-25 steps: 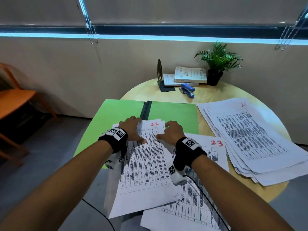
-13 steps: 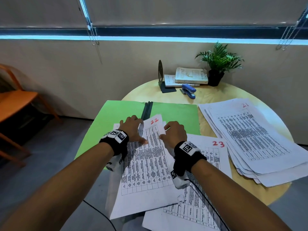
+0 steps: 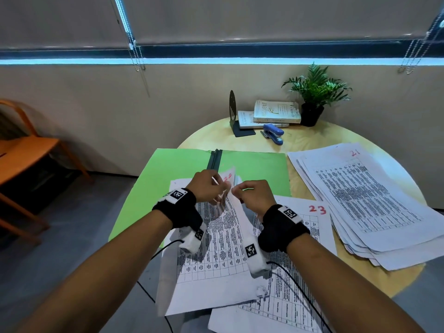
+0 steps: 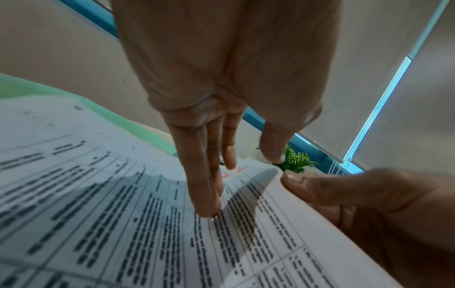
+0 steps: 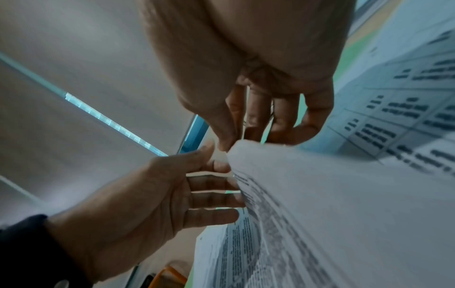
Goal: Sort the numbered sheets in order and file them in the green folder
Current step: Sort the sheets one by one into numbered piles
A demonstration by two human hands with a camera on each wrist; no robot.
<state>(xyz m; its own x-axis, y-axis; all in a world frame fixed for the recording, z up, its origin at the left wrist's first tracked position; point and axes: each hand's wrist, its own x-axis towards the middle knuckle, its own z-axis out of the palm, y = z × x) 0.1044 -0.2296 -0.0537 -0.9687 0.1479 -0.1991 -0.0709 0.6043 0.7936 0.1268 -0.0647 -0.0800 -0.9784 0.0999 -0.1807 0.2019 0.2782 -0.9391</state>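
The green folder lies open on the round table, its dark clip strip at the spine. The sheet marked 22 lies partly on it, and its top right part is curled up off the table. My right hand pinches that raised edge between thumb and fingers. My left hand is held with straight fingers against the sheet's printed face. Sheet 23 lies flat under my right wrist. A fanned pile topped by sheet 21 sits to the right.
At the table's back stand a blue stapler, stacked books, a black bookend and a potted plant. Sheets 22 and 23 hang over the near table edge. An orange chair is far left.
Both hands lay flat on sheet 22 earlier. The right hand has taken hold of its right edge and raised it, and the left hand has lifted with its fingers against the curled sheet.
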